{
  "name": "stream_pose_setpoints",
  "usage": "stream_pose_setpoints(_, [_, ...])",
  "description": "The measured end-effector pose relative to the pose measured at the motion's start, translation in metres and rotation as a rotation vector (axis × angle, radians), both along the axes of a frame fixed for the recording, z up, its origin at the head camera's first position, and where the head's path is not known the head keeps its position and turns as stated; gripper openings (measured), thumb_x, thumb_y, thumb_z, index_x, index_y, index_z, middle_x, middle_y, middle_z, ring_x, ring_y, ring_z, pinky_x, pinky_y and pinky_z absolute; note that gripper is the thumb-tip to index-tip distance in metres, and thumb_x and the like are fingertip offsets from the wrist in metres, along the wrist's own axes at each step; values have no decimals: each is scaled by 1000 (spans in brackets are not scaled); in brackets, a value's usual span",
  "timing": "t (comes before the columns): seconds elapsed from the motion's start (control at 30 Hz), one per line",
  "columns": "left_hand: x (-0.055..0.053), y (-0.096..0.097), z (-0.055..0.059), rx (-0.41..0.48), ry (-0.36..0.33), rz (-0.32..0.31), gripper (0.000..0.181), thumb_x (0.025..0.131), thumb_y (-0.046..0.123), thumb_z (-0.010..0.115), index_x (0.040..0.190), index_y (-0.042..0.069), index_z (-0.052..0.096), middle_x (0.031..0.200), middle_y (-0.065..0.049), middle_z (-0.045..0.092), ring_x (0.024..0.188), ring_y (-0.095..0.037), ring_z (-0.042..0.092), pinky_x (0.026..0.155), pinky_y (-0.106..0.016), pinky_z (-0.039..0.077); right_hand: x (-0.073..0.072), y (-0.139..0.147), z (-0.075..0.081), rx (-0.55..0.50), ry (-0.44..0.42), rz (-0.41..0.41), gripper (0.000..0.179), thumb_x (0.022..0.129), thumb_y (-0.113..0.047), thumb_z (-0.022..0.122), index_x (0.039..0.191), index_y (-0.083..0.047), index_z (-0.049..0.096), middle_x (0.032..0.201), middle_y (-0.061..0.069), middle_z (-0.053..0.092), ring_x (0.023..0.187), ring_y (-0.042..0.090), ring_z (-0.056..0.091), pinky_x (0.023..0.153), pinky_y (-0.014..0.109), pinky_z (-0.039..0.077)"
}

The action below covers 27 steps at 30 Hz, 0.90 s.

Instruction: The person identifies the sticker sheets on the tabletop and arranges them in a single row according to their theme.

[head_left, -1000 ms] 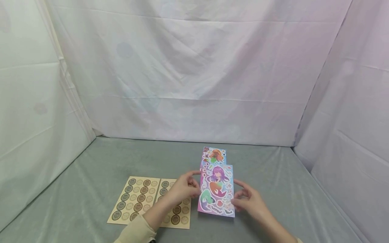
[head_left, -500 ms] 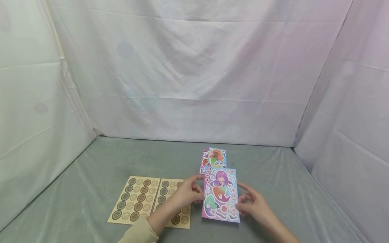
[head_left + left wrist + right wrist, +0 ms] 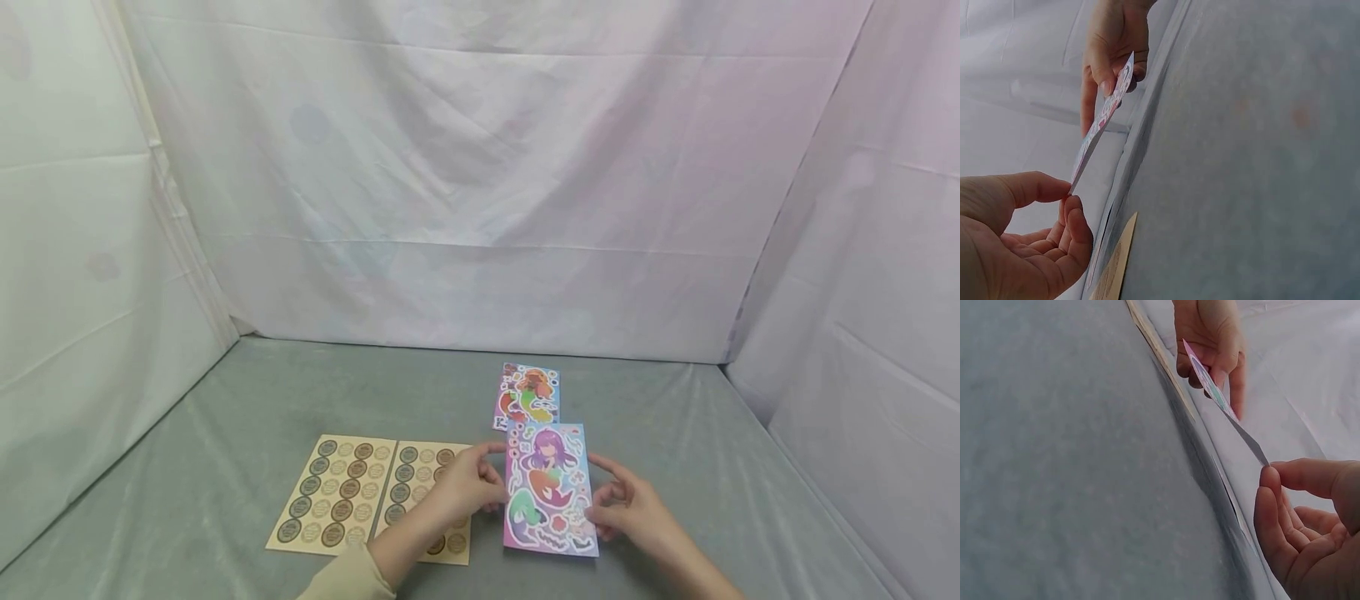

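Observation:
A mermaid sticker sheet [image 3: 547, 492] in pink and blue is held up between both hands, its printed face toward the head camera. My left hand [image 3: 468, 483] pinches its left edge between thumb and fingers, and my right hand [image 3: 628, 505] pinches the right edge. In the left wrist view the sheet [image 3: 1104, 115] shows nearly edge-on, raised off the table. From the right wrist, its edge [image 3: 1250, 442] sits between thumb and fingertip. A second mermaid sticker sheet [image 3: 528, 393], with an orange-haired figure, lies just behind it on the table.
Two beige sheets of round stickers lie side by side at the left: one sheet [image 3: 335, 492] in full view, the other sheet [image 3: 396, 475] partly under my left forearm. Grey cloth [image 3: 225, 475] covers the table. White curtains [image 3: 480, 167] enclose the back and sides.
Both hands have brought the held sticker sheet nearer to me and slightly right. More of the sheet behind now shows. The beige sheets have stayed put.

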<state>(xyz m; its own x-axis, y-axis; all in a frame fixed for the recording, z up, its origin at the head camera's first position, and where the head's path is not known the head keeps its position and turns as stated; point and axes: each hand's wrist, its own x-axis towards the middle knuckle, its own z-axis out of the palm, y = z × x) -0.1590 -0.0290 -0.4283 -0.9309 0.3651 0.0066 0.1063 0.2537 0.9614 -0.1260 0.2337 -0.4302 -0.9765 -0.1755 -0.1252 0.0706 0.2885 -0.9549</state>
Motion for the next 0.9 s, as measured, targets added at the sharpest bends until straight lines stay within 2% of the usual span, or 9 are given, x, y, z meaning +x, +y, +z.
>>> stream_pose_setpoints(0.33, [5,3,-1,-25,-47,5,64,70,-7,72,131,-4,52,64,-7,61,54,-19,58,51,-33,53,0,3,-3,16,-21,47,85,77,0,73,146,7,26,77,9,61,62,24,60,54,37,55])
stream_pose_setpoints(0.6, [9,7,-2,-78,-56,16,65,68,-8,72,130,-5,52,61,-6,61,49,-17,56,46,-30,50,-1,5,-5,12,-34,89,86,76,0,73,145,9,24,74,9,60,60,22,60,54,36,55])
stream_pose_setpoints(0.9, [12,13,-3,-129,-12,29,60,68,-8,72,125,-8,53,55,-4,58,42,-13,51,39,-24,42,-2,8,-5,46,-67,101,86,77,-3,75,145,10,23,75,8,60,62,22,59,55,35,55])
